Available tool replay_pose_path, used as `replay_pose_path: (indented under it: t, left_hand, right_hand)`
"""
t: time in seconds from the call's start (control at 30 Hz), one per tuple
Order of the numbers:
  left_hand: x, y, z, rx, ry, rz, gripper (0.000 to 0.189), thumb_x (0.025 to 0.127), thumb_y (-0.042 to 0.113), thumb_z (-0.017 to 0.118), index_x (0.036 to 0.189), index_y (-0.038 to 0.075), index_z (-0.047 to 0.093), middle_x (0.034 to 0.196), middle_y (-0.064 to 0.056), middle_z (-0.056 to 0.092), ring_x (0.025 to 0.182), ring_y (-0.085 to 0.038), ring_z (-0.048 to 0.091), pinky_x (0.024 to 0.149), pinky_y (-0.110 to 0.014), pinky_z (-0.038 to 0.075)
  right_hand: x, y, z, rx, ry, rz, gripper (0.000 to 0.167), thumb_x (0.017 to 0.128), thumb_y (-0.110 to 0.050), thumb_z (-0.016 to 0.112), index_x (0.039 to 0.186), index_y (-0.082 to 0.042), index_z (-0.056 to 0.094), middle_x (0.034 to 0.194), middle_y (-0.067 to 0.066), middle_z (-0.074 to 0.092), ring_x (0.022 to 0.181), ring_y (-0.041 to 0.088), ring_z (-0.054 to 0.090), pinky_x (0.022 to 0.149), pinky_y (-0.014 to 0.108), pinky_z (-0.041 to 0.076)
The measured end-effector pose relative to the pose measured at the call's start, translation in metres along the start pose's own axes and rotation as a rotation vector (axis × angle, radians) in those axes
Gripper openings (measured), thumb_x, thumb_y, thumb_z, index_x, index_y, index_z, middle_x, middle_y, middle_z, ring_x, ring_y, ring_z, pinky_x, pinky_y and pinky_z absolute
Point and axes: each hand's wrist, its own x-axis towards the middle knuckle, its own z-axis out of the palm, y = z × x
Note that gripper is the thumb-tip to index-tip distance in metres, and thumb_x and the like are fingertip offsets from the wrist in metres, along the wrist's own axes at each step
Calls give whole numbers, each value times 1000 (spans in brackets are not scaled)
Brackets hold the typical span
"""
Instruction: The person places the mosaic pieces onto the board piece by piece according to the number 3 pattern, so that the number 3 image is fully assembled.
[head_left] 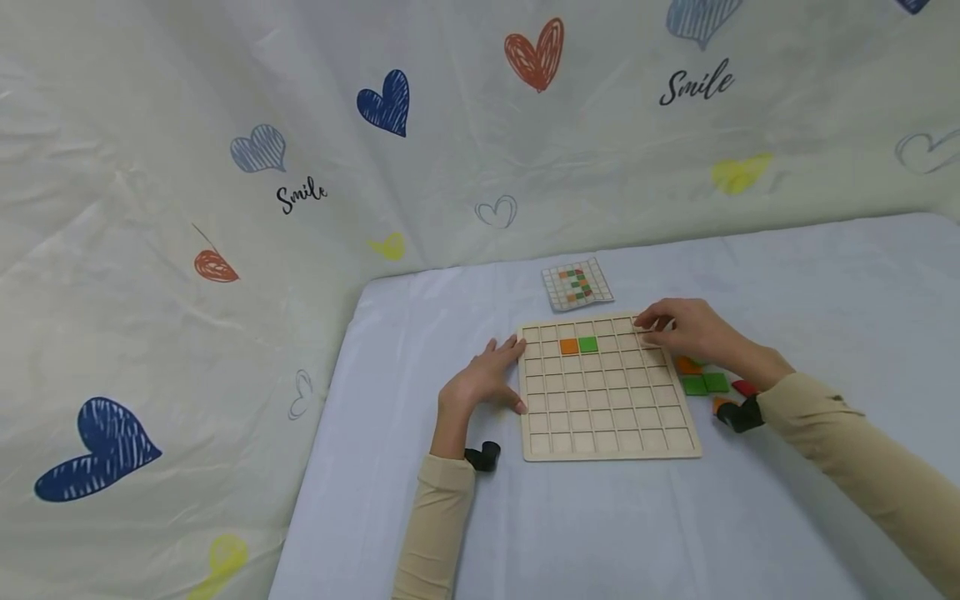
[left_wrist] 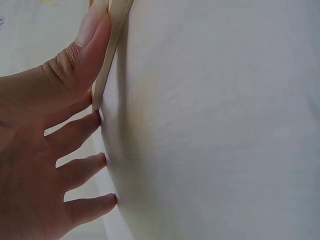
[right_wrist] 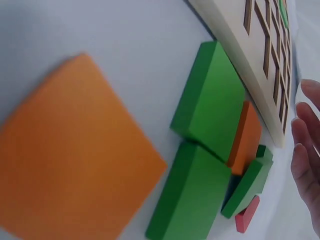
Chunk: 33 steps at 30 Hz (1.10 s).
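Beside the wooden grid board's (head_left: 611,457) left edge, the left grip (head_left: 483,379) spreads its fingers, thumb touching that edge; the left forearm (head_left: 437,529) extends nearer. At the far right corner, the right grip (head_left: 693,332) bends its fingers loosely.

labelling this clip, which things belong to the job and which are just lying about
Job:
- grid board
- orange tile on it
- green tile on it
- loose tiles beside it
- patterned card, likely the guide

Surroundings only:
- white cloth
- backdrop with hearts
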Motion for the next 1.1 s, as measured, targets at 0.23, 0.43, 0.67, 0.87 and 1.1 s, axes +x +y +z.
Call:
replay_pose_path:
  t: [0.23, 0.43, 0.67, 0.87, 1.1]
  left_hand:
    - [-1, 0, -1, -4, -3, -2, 111, 76, 22, 93, 165, 22, 27, 173, 5, 15, 162, -28, 4, 126, -60, 21]
    - [1, 0, -1, 7, -2, -7, 111, 75, 23, 93, 165, 20, 27, 173, 4, 15, 161, -28, 5, 127, -59, 21]
    - [2, -1, 0, 10, -6, -8, 112, 75, 23, 93, 165, 22, 27, 173, 5, 15, 162, -27, 4, 127, -58, 21]
    - [2, -1, 0, 3, -9, -8, 112, 75, 23, 93, 165, 22, 26, 173, 5, 15, 162, -27, 4, 127, -59, 22]
    - [2, 0, 0, 2, -11, -1, 112, 76, 23, 93, 165, 22, 26, 173, 5, 14, 162, -28, 4, 126, -59, 22]
  right_hand:
    - [-10, 5, -8, -5, 22, 8, 23, 94, -6, 70, 115, 2, 74, 110, 16, 74, 95, 28, 66, 81, 42, 55]
    - [-17, 19, -16, -55, 36, 27, 22, 96, -8, 69, 115, 2, 73, 107, 17, 74, 94, 30, 66, 78, 41, 55]
    - [-24, 33, -25, -63, 35, 84, 23, 95, -5, 65, 114, 5, 73, 99, 16, 73, 90, 29, 65, 70, 31, 53]
    - [-31, 44, -30, -88, 15, 79, 25, 91, -2, 68, 114, 8, 72, 100, 15, 73, 87, 27, 66, 69, 31, 53]
    - [-37, 50, -30, -121, -19, 89, 28, 89, 0, 68, 115, 7, 72, 103, 17, 68, 91, 30, 63, 76, 39, 54]
